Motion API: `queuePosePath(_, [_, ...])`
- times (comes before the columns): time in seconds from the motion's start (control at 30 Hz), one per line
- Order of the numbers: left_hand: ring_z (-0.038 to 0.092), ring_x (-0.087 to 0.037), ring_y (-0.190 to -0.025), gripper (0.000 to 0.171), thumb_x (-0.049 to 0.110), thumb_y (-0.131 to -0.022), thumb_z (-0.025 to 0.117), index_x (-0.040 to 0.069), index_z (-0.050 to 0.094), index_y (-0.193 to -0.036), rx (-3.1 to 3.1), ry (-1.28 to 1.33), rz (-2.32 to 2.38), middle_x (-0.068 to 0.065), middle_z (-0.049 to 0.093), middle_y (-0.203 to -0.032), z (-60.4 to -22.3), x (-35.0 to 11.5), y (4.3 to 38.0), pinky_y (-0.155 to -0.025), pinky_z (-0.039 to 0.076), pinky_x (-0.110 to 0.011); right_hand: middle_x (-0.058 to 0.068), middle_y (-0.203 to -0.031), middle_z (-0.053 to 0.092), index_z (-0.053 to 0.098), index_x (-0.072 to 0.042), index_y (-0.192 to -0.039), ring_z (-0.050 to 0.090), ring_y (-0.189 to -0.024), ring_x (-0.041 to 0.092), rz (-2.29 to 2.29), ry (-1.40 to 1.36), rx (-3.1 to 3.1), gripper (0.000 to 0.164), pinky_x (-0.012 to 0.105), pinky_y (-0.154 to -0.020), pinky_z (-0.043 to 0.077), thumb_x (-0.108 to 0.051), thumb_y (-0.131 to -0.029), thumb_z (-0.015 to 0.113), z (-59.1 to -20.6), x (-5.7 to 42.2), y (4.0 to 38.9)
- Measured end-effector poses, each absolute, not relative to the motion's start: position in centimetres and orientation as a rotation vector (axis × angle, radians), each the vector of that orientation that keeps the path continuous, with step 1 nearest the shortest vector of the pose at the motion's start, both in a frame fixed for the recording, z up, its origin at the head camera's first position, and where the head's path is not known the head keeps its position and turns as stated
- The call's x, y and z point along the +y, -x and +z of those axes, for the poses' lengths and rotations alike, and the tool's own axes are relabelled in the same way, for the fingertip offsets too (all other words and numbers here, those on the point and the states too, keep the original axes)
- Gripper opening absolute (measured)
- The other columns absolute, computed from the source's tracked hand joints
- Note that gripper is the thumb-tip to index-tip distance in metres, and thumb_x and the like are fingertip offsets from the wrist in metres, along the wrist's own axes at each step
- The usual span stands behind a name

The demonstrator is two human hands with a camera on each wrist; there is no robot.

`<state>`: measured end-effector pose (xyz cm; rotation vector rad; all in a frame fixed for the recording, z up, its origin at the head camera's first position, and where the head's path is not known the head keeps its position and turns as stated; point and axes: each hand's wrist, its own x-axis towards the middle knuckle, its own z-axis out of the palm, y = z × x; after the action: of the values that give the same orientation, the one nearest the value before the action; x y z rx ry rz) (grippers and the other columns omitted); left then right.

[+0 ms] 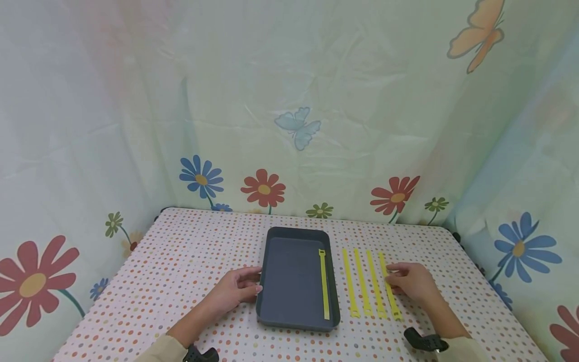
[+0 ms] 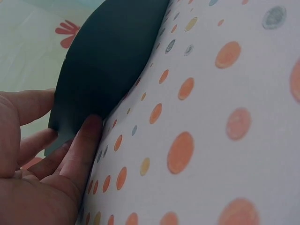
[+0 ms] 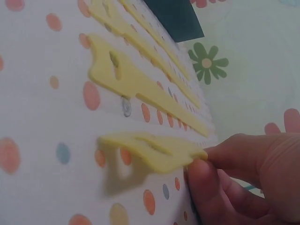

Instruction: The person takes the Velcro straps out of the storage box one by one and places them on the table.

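A dark grey rectangular tray [image 1: 291, 286] sits on the table, with one yellow cable-tie strap [image 1: 324, 286] lying lengthwise along its right side. My left hand [image 1: 232, 291] rests against the tray's left edge; in the left wrist view, its fingertips touch the outer wall [image 2: 108, 51]. To the right of the tray, three yellow straps [image 1: 362, 281] lie side by side, their slotted heads toward me. My right hand [image 1: 413, 282] pinches a fourth, the rightmost strap [image 3: 159, 152], between thumb and finger. Its slotted head is raised, casting a shadow on the cloth.
A white tablecloth with coloured dots [image 1: 190, 251] covers the table. Behind and on both sides hang pale curtains [image 1: 344, 125] printed with flowers and butterflies. A dark band [image 1: 425, 341] is around my right wrist.
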<state>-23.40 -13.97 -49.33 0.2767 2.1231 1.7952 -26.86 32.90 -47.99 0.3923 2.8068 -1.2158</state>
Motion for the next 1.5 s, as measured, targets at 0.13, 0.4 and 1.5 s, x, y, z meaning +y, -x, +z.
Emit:
queuePosePath(0.13, [0.067, -0.019, -0.115, 0.064, 0.021, -0.096, 0.074, 0.004, 0.047, -0.152, 2.118, -0.277, 1.798, -0.02, 0.056, -0.147, -49.4, -14.0, 23.4, -0.09, 0.062, -0.033, 0.017, -0.094, 0.072, 0.062, 0.009, -0.13, 0.066, -0.068, 0.016, -1.161, -0.381, 2.84, 0.043, 0.025, -0.056, 0.057, -0.005, -0.091, 0.072, -47.9, 32.8, 26.8])
queuePosePath(0.4, [0.067, -0.019, -0.115, 0.064, 0.021, -0.096, 0.074, 0.004, 0.047, -0.152, 2.112, -0.276, 1.804, -0.021, 0.056, -0.146, -49.3, -14.0, 23.4, -0.092, 0.062, -0.033, 0.01, -0.085, 0.072, 0.063, 0.01, -0.129, 0.064, -0.067, 0.017, -1.103, -0.343, 2.888, 0.042, 0.026, -0.055, 0.053, -0.008, -0.091, 0.072, -47.8, 32.6, 26.7])
queuePosePath(1.5, [0.068, -0.019, -0.112, 0.063, 0.019, -0.096, 0.074, 0.002, 0.047, -0.151, 2.095, -0.269, 1.817, -0.021, 0.057, -0.145, -49.4, -14.0, 23.5, -0.09, 0.062, -0.033, 0.017, -0.109, 0.074, 0.068, 0.003, -0.128, 0.07, -0.076, 0.019, -1.369, -0.189, 2.826, 0.042, 0.03, -0.064, 0.061, -0.022, -0.095, 0.074, -45.5, 29.1, 25.9])
